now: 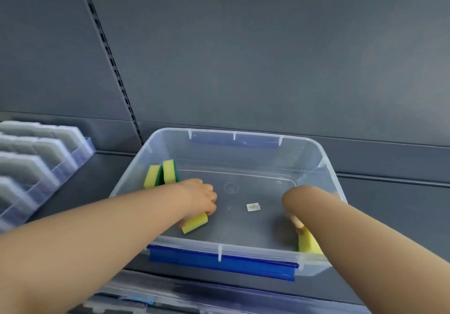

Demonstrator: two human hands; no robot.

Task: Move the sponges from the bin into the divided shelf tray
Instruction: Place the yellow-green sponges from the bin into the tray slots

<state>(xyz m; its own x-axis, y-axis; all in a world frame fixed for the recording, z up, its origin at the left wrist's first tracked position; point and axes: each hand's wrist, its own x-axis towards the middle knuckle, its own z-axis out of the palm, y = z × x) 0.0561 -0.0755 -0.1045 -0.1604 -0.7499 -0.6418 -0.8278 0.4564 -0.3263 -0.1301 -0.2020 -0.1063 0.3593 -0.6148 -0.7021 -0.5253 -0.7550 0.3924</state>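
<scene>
Grey shelf (85, 187) carries the clear bin (243, 134), where my left hand (198, 196) pinches a yellow sponge (194, 224), likely light and squashy, by its sides; whether my right hand (295, 220), lower right, grips the second sponge (308, 243) I cannot tell.

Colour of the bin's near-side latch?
Blue. The near latch shows best in the head view.
</scene>
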